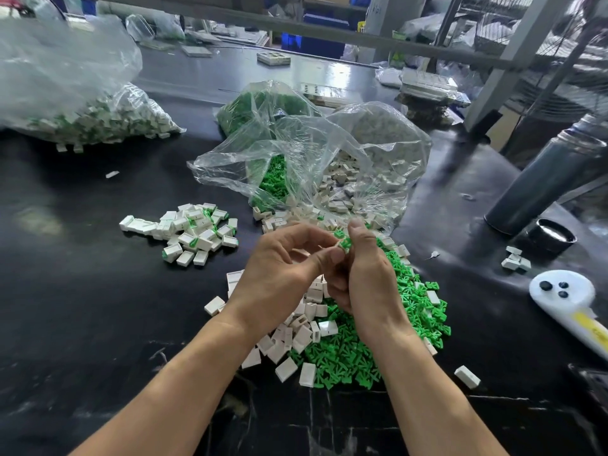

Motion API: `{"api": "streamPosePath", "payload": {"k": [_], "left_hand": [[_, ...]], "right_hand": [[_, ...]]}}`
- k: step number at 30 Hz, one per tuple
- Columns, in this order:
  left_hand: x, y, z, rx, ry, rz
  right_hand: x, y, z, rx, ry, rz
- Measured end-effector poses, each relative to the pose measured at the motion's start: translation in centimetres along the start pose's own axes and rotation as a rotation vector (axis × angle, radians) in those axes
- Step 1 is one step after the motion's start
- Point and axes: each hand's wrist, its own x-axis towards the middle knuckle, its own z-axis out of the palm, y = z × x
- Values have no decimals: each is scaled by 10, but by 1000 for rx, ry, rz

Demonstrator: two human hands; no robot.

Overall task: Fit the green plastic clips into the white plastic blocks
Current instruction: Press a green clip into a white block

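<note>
Both hands meet above the loose heap; the right hand [365, 274] pinches a green clip [343, 242], the left hand [279, 268] curls on what seems a block, mostly hidden; a small finished pile [194, 232] lies on the worktop [82, 291]; many white blocks [296, 337] and clips remain, so most work looks left.

glossy black worktable [98, 324] beneath grey metal shelving [513, 60].

The clips [362, 353] in the lower middle are bright green, and the blocks [296, 337] beside them are white. The table [82, 307] is glossy black with thin pale scratches. At the right, the bottle [543, 182] is dark grey, and the tool [566, 294] is white with dark blue dots and a yellow band.
</note>
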Motion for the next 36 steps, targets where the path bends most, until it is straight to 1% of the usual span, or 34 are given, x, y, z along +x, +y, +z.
{"api": "streamPosePath", "payload": {"k": [3,7,10,13,18,21,23,32,36], "left_hand": [[0,-1,1,8,-9,-6],[-2,-3,4,0,-14,-22],[-3,-4,6,-26,-22,-47],[-4,-5,8,-16,-11,-36],[-4,-3,8,-15,-12,-28],[-4,-2,8,-13,-6,-22],[-4,-2,7,-9,-7,-20],[-5,-4,6,-9,-21,-6],[-4,-6,7,-3,-26,1]], "right_hand": [[2,3,1,-53,36,-8],[1,7,2,-78,83,-82],[3,9,4,-119,151,-74],[5,10,4,-140,200,-100],[3,9,7,-164,230,-160],[3,9,10,-139,234,-204],[2,10,10,-108,208,-228],[2,14,10,33,139,-182],[3,13,9,45,148,-168]]}}
